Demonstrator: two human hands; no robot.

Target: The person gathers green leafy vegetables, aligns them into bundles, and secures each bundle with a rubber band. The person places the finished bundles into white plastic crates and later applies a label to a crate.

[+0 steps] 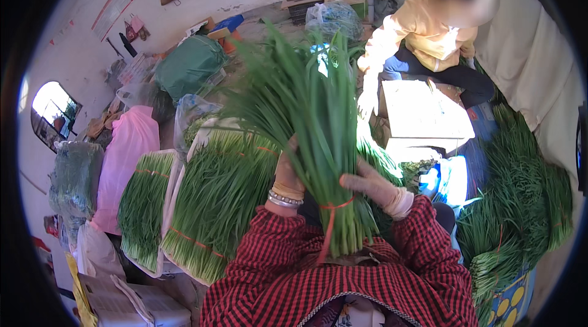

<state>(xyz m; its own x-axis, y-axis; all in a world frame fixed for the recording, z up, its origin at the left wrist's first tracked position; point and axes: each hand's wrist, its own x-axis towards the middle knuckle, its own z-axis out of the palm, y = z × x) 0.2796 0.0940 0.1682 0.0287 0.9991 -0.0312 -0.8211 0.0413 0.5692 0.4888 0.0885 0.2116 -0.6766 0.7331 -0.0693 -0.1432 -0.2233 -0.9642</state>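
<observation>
A large bunch of green garlic chives (321, 111) stands up in front of my chest, its leaf tips fanned away from me and its cut stems towards my lap. My left hand (288, 164) grips it from the left side; the fingers behind the leaves are hidden. At the other side my right hand (379, 187) holds the bunch, thumb lying across the front. Both hands seem to wear thin gloves. A red tie (337, 205) circles the bunch just below my hands, and one loose end hangs down over the stems.
Tied chive bundles (220, 189) fill white-lined trays on my left. More chives (510, 189) are heaped at right. Across from me a person (427, 33) sits beside a sunlit board-topped stand (427, 108). A pink bag (131, 152) and a green sack (190, 67) stand near the wall.
</observation>
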